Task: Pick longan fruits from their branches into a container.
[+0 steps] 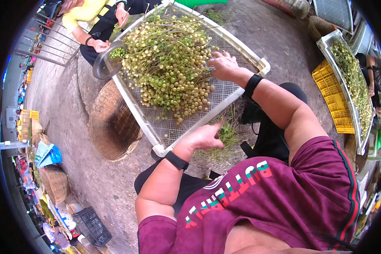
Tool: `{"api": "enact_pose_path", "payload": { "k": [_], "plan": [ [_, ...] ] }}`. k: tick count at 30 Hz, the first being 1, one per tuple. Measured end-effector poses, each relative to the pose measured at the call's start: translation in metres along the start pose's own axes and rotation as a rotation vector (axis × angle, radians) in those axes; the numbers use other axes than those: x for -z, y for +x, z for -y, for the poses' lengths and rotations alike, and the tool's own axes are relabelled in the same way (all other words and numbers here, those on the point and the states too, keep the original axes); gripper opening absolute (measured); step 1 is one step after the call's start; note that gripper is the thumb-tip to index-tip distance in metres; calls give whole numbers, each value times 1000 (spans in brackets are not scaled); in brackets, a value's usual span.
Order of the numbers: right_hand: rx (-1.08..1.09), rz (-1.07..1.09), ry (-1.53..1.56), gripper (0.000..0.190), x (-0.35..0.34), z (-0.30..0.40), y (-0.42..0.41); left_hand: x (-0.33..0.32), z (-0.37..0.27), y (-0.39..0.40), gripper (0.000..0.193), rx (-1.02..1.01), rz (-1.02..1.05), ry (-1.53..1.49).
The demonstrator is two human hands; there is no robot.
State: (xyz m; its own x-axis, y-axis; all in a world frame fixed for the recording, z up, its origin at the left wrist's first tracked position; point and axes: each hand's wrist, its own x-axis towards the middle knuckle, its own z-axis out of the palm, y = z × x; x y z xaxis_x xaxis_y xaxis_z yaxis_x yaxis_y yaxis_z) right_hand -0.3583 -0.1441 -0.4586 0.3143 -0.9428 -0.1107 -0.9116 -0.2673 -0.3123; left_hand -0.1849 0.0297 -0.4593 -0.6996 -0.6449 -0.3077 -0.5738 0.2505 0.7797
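A heap of small, round, pale yellow-green fruit on thin stems [168, 63] lies on a white-framed mesh tray [244, 52]. My right hand [225, 66] reaches over the tray to the heap's right side. Its bent fingers touch the fruit and stems there; whether they grip any is hidden. Near the tray's front edge is my left hand [204, 137], with a finger stretched out and nothing visible in it. Loose green stems [228, 136] lie on the floor just beyond it.
A woven basket [104, 127] stands left of the tray. Across from me, a person in yellow [82, 16] holds small green fruit near a grey bowl [98, 68]. Another fruit-filled tray [325, 41] rests over a yellow crate [331, 98] at right. A black crate [93, 227] sits lower left.
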Motion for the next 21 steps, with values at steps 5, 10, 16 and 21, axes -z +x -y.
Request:
{"api": "enact_pose_path", "payload": {
  "k": [5,10,16,21],
  "plan": [
    [123,45,-83,35,-29,5,-2,25,-7,6,50,103,105,213],
    [79,152,-61,29,-35,23,-5,62,12,2,27,205,-564,236],
    [293,165,41,20,-30,46,-28,82,32,1,30,45,-890,406],
    [489,54,29,17,8,74,-43,80,36,4,16,55,-880,544]
  ]
}}
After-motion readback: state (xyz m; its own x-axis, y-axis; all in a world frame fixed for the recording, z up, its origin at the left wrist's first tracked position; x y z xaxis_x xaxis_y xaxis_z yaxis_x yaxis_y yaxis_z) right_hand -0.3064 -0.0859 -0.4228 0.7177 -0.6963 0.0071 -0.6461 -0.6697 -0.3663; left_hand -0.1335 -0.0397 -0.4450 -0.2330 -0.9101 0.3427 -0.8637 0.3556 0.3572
